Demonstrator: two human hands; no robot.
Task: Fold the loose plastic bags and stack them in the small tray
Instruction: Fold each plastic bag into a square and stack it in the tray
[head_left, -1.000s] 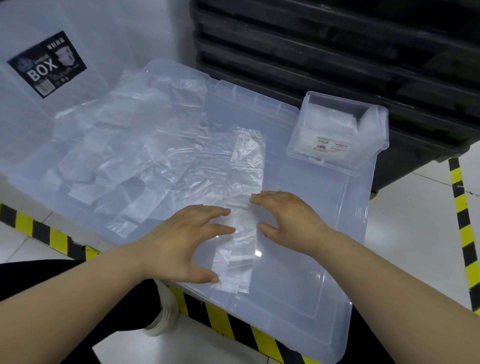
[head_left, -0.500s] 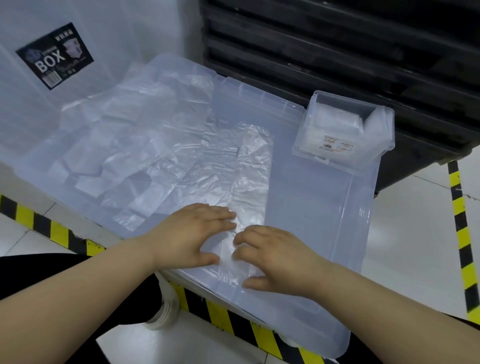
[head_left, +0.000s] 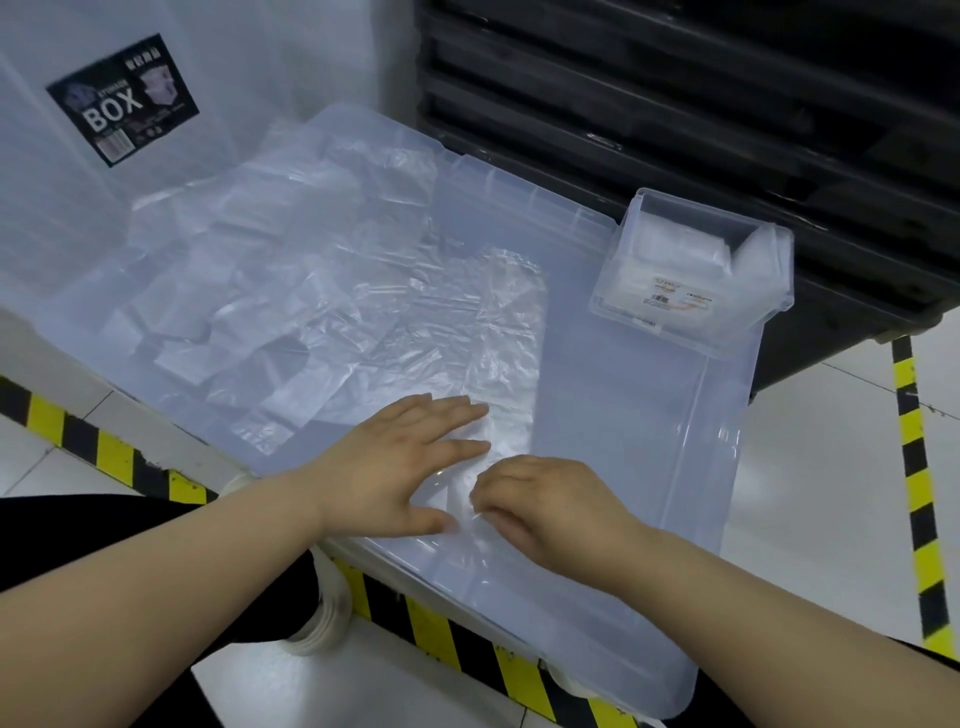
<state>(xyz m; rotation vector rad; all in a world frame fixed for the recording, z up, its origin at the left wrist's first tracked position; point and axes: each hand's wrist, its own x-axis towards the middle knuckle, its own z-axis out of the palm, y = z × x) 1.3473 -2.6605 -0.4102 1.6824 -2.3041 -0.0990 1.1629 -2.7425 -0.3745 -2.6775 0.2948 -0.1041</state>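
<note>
Now: bag (head_left: 506, 332) lies as a long narrow strip on the lid (head_left: 623, 415), running 12 to 6. Its far end is crumpled; its near end is under the hands.

Change over the last second: both hands lay flat, one on each side of the strip at mid-length. They have since slid toward 6 o'clock and drawn together at the near end.
- Left hand (head_left: 405, 462): flat, fingers straight and spread, pressing the strip from its 9 o'clock side.
- Right hand (head_left: 545, 504): at 4 o'clock of the left, fingers curled down with tips on the film. It reads as a pinch on the near end, but the thumb is hidden, so I cannot confirm it.
- The strip shows no change in width or position on the lid.

Reading: smoothing looks finished and the crosswise fold is being set up. The left hand anchors, and the right is placed to lift the near end toward 12. No crosswise fold is made yet. Thin film may slip or spring open if the anchor eases.

Tray (head_left: 737, 332): at 2 o'clock of the bag, well apart, at the lid's far right. It already holds folded bags.

Pile (head_left: 234, 291): loose bags at 10 o'clock, overlapping each other and running up to the strip's left edge. Much of the task seems to remain.

Box (head_left: 124, 104) is at 11. Black crates (head_left: 675, 104) span 12 to 2.
</note>
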